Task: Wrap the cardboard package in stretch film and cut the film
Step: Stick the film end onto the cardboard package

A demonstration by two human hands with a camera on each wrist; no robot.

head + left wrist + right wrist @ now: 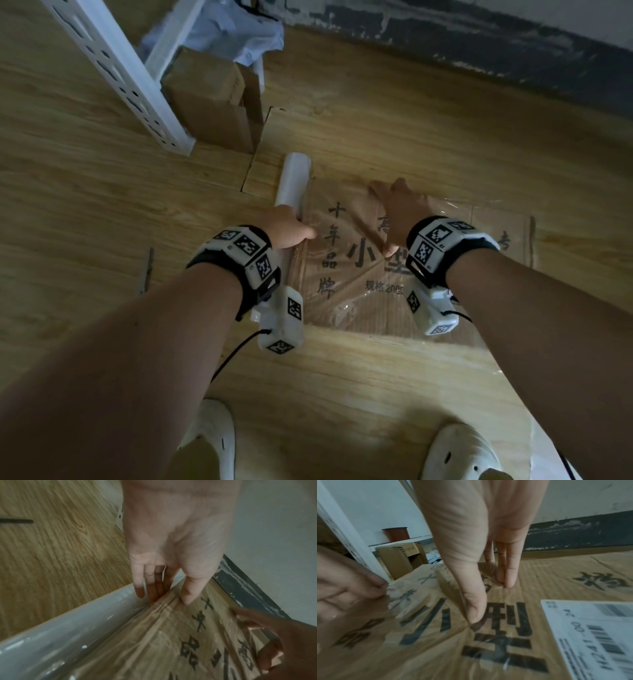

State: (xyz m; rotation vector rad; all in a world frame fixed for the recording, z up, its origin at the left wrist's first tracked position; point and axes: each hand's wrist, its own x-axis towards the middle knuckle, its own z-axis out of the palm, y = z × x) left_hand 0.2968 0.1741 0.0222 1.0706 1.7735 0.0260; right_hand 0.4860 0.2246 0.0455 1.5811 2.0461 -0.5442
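A flat cardboard package (359, 301) printed with black characters lies on the wood floor under clear stretch film. The white film roll (293, 181) lies along its left edge. My left hand (305, 233) sits at the seam between roll and cardboard. In the left wrist view this left hand (164, 600) pinches wrinkled film between thumb and fingertips beside the roll (68, 628). My right hand (387, 219) presses flat on the package top. In the right wrist view the right hand (489, 601) has its thumb and straight fingers down on the filmed cardboard (436, 649), near a white shipping label (590, 635).
A white perforated shelf post (120, 75) stands at the back left, with brown boxes (212, 102) and a pale plastic bag (239, 31) behind it. A dark baseboard (479, 44) runs along the far wall. My feet in white clogs (212, 442) stand near the package. A thin dark stick (147, 270) lies left.
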